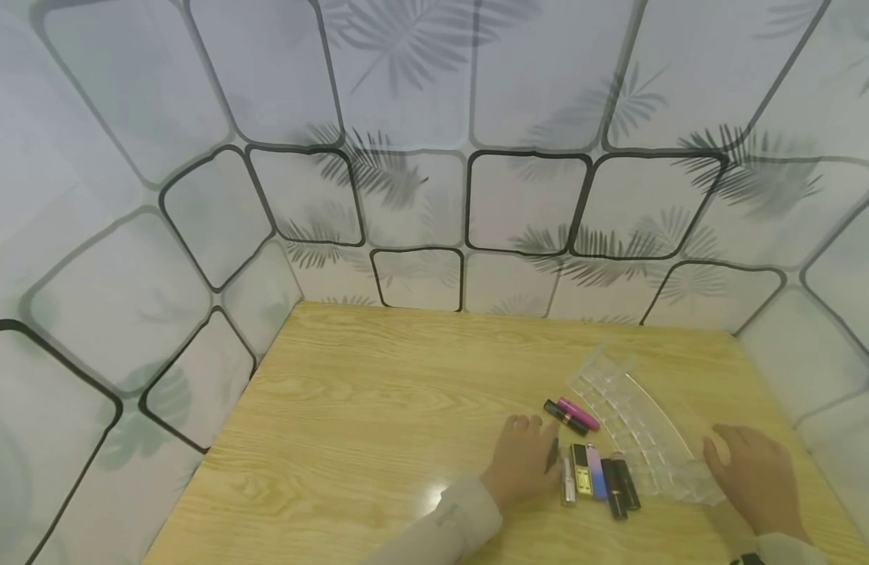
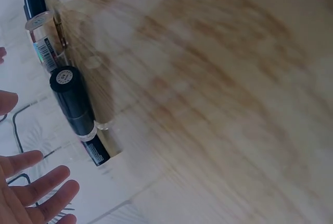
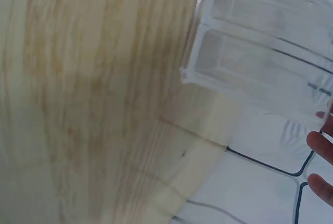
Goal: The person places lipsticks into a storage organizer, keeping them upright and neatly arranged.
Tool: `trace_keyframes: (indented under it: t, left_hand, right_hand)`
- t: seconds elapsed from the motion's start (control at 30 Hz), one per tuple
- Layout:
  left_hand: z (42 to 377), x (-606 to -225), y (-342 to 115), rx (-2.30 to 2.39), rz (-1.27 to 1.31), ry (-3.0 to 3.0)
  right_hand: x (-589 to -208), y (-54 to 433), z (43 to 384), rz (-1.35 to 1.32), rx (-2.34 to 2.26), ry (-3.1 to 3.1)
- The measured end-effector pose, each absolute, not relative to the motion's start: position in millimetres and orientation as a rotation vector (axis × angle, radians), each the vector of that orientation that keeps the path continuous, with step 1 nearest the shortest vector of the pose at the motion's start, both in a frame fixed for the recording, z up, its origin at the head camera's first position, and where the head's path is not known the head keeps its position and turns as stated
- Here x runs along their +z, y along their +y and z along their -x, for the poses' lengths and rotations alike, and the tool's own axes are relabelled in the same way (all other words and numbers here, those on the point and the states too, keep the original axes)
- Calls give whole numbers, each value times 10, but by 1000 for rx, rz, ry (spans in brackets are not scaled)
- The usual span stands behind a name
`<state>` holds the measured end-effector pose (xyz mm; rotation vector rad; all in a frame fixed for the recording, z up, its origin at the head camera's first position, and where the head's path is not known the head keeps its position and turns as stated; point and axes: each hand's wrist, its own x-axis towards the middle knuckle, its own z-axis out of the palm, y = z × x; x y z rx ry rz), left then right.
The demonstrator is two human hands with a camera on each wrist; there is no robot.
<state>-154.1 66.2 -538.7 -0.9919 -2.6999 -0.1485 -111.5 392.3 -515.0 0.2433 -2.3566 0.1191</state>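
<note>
In the head view my left hand is low over the table beside a loose row of cosmetic tubes, its fingers spread in the left wrist view. Nearest to it are a slim dark piece and a clear silvery tube. Beside them lie a black-and-gold tube, a pink-to-blue tube and black tubes. My right hand is at the right end of a clear, curved, compartmented organizer, fingers loosely bent, fingertips close to its wall in the right wrist view.
Behind the row, a magenta tube and a black tube lie side by side. The wood-grain table is bordered at the back and sides by a patterned covering.
</note>
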Motion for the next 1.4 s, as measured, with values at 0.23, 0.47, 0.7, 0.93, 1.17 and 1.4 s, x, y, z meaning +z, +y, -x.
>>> trace_keyframes:
  t: [0.23, 0.47, 0.7, 0.93, 1.17, 1.4]
  left_hand:
    - [1560, -5414, 719, -94, 1015, -2760]
    - [1560, -5405, 756, -95, 1014, -2838]
    - [1579, -5421, 766, -61, 992, -2835]
    - [1588, -5465, 791, -67, 966, -2867]
    - [1586, -5449, 809, -84, 943, -2890]
    - [1601, -5454, 827, -104, 913, -2892]
  right_hand:
    - [-5234, 3977, 1112, -245, 140, -2389]
    - [-5316, 4007, 1114, -218, 147, -2459]
    - [-5363, 4027, 1123, -199, 145, -2529]
    - [-5389, 4085, 1129, -309, 6, -2493]
    - [-5407, 4080, 1168, -355, 33, -2421]
    - [-5409, 4104, 1211, -347, 115, -2414]
